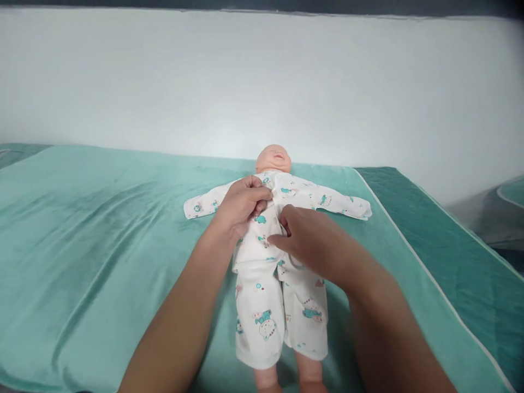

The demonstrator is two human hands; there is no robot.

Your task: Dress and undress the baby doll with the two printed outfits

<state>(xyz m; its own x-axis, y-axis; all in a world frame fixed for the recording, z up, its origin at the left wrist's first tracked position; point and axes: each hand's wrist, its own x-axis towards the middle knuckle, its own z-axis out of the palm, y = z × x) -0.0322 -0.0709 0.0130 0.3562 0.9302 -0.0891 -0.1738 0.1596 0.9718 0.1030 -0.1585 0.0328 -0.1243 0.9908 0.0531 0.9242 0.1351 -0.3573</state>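
A baby doll (273,158) lies on its back, head away from me, arms spread to both sides. It wears a white long-sleeved top (262,245) with teal animal prints and matching trousers (262,316). My left hand (245,202) is at the chest, thumb and fingers pinched on the top's front edge. Lower on the right side of the front, my right hand (301,232) rests with curled fingers against the top and the thumb apart, pointing left. What its fingertips hold, if anything, is hidden. The doll's bare lower legs (268,377) stick out of the trousers.
A light teal blanket (102,245) with wrinkles on the left covers the surface under the doll. To the right, beyond its pale edge, lies a darker teal cover (458,262). A white wall (204,82) rises behind the doll's head.
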